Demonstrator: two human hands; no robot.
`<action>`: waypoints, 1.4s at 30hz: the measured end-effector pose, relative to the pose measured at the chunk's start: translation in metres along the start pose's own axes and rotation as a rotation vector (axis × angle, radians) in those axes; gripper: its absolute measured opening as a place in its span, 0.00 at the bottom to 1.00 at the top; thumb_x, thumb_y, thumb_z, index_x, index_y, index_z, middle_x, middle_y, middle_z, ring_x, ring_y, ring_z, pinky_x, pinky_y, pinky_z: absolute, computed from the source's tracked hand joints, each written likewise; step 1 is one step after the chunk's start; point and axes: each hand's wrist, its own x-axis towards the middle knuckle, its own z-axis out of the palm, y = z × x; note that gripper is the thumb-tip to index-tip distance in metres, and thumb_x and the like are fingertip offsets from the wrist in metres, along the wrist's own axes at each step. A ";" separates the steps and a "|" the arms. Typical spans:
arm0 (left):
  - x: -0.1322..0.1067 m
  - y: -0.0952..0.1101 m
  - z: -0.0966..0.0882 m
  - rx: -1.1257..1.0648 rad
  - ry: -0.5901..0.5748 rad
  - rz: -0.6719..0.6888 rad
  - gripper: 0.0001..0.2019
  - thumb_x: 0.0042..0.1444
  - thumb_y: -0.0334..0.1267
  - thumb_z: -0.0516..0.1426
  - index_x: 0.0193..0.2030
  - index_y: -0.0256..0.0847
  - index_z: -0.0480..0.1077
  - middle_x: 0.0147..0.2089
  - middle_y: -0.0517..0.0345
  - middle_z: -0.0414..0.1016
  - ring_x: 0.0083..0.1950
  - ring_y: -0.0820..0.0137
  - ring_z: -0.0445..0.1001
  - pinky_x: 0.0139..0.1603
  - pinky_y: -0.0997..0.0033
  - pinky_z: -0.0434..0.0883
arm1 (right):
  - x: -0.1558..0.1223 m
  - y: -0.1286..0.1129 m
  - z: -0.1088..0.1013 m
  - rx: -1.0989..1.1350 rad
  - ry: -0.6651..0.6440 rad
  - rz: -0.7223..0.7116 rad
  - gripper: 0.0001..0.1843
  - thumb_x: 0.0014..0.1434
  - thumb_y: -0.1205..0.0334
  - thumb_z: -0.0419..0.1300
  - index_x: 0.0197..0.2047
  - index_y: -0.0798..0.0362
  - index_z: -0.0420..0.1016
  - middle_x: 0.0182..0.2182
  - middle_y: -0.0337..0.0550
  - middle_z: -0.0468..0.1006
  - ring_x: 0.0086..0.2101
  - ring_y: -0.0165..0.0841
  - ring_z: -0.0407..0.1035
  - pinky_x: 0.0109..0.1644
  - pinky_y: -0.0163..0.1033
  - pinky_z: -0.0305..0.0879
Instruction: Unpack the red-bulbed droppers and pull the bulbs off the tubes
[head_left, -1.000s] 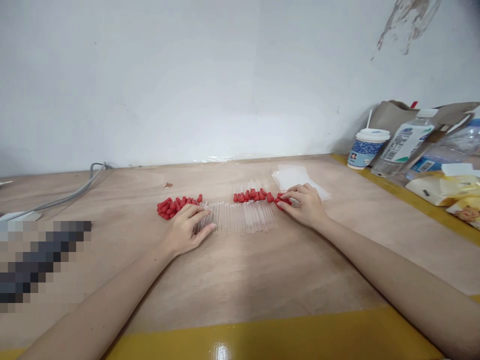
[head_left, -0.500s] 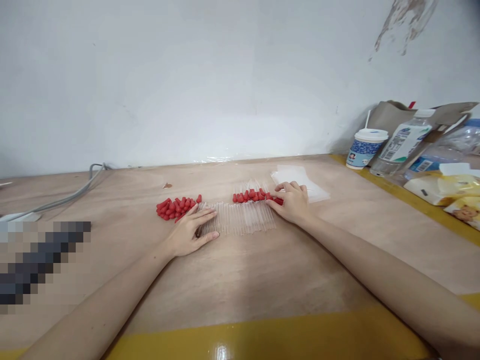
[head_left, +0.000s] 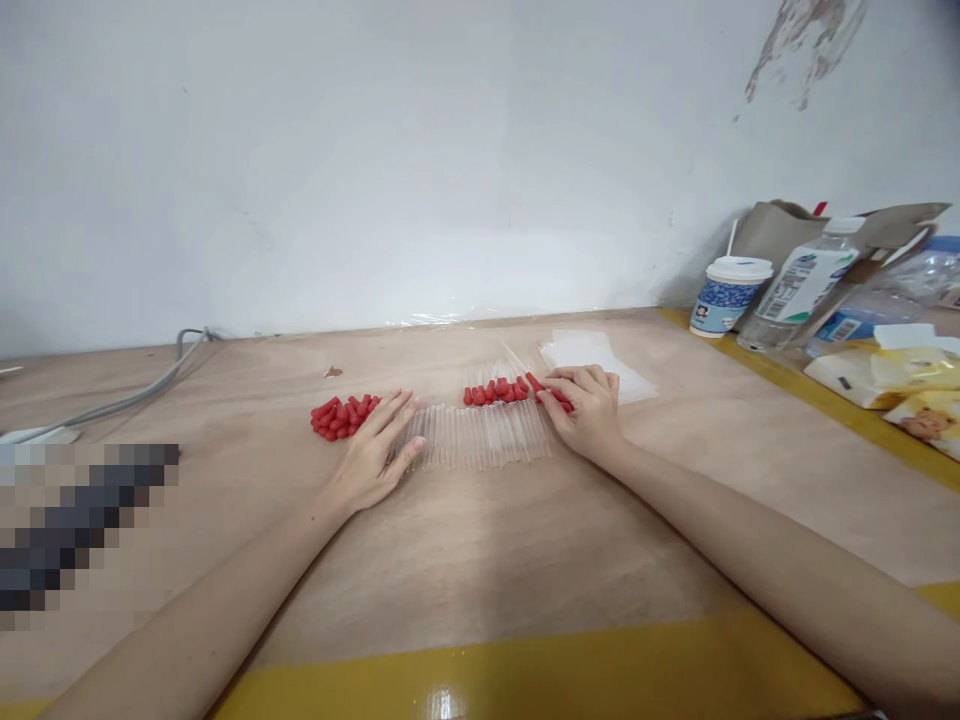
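Note:
Thin clear tubes [head_left: 480,438] lie side by side in a row on the table. My left hand [head_left: 375,450] rests at the row's left end, fingers stretched out and thumb apart. Beside its fingertips is a heap of red rubber bulbs [head_left: 337,418]. Along the top of the tubes runs a line of more red bulbs [head_left: 495,391], with clear tips fanning out behind them. My right hand [head_left: 586,405], at the right end of that line, pinches a tilted red rubber bulb [head_left: 533,383]. Other red bulbs lie partly hidden under its fingers.
White sheets [head_left: 592,358] lie behind my right hand. At the right stand a paper cup [head_left: 727,298], a plastic bottle [head_left: 802,285] and yellow packages [head_left: 885,375]. A grey cable [head_left: 142,392] crosses the left side. Yellow tape [head_left: 465,675] lines the front edge.
My left hand has shifted slightly left, and its fingers cover more of the heap's right side. In my right hand a red bulb now stands tilted at the fingertips.

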 end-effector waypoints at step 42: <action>0.005 0.050 0.016 -0.212 0.091 0.344 0.08 0.57 0.29 0.52 0.41 0.37 0.69 0.38 0.56 0.76 0.47 0.70 0.73 0.60 0.58 0.64 | -0.012 -0.050 -0.004 0.305 -0.079 -0.604 0.06 0.55 0.68 0.58 0.39 0.57 0.72 0.32 0.42 0.78 0.34 0.30 0.68 0.37 0.37 0.67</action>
